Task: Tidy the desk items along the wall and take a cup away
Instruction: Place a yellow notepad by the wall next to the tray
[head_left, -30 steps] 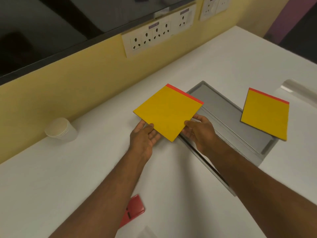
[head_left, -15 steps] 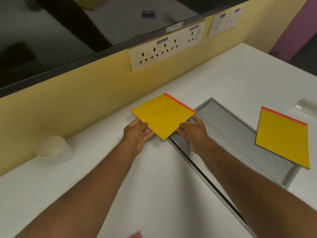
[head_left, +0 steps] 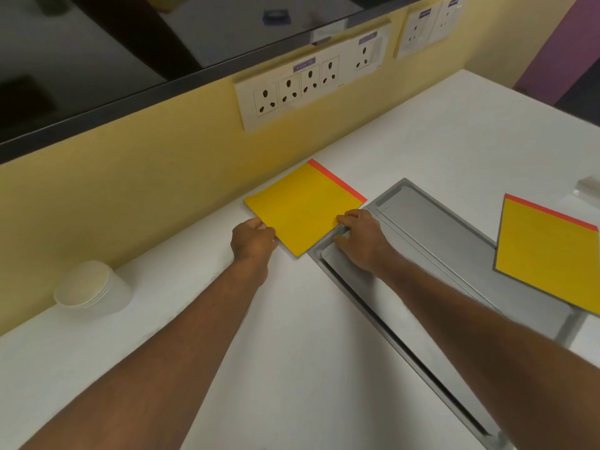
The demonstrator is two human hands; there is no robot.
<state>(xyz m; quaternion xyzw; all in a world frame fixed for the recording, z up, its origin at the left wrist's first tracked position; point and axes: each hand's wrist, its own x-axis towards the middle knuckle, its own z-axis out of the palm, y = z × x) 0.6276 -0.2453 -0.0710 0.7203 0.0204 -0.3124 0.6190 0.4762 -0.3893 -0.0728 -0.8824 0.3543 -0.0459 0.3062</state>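
Two yellow pads (head_left: 303, 206) (head_left: 548, 254), one cup stack (head_left: 89, 287), two socket panels (head_left: 311, 81) (head_left: 428, 27) are counted.

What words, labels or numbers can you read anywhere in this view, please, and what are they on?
None can be read.
Purple label above the socket panel: print too blurred.
Purple label over the single socket: too blurred.
Purple labels on the far socket plate: too small.
White sticker on the dark trim: blurred.
Both yellow notepads and the paper cup stack: no print visible.
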